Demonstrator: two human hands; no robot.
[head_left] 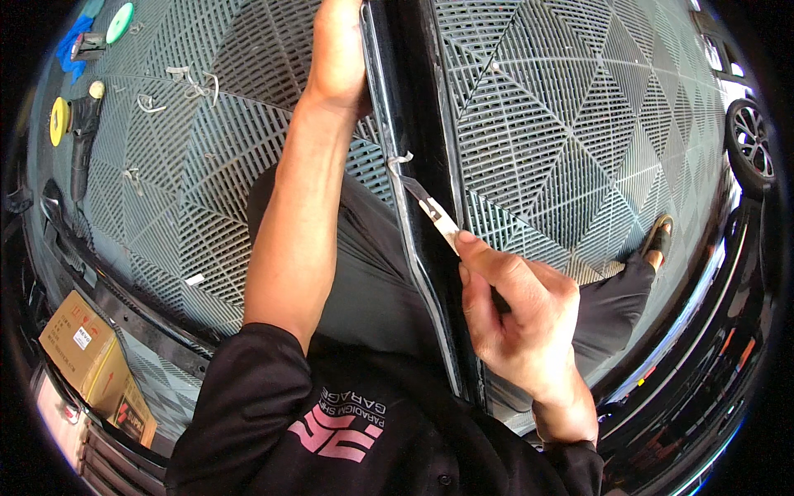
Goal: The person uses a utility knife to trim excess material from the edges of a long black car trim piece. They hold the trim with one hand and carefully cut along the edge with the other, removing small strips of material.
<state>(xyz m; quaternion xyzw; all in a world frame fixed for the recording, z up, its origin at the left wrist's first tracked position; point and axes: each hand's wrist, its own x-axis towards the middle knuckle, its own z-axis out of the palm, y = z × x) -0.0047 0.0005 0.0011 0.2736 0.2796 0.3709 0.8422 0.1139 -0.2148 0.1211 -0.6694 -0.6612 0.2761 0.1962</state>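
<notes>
A long glossy black car trim piece (422, 99) runs from the top of the view down to my lap. Along its left edge lies a thin grey-white adhesive strip (428, 302), with a small piece curled up (400, 159) at the blade. My right hand (525, 310) is closed around a white-handled utility knife (444, 223). The dark blade points up and left and meets the strip's edge. Farther up, my left hand (339, 54) grips the trim's left side; its fingers are mostly hidden behind the trim and cut off by the frame.
Peeled strip scraps (194, 83) lie on the grey slatted floor tiles (571, 99). At the left are a polisher (83, 136) with a yellow pad, a green pad (120, 22) and a blue cloth (73, 56). A cardboard box (83, 339) stands lower left; a black car (703, 355) borders the right.
</notes>
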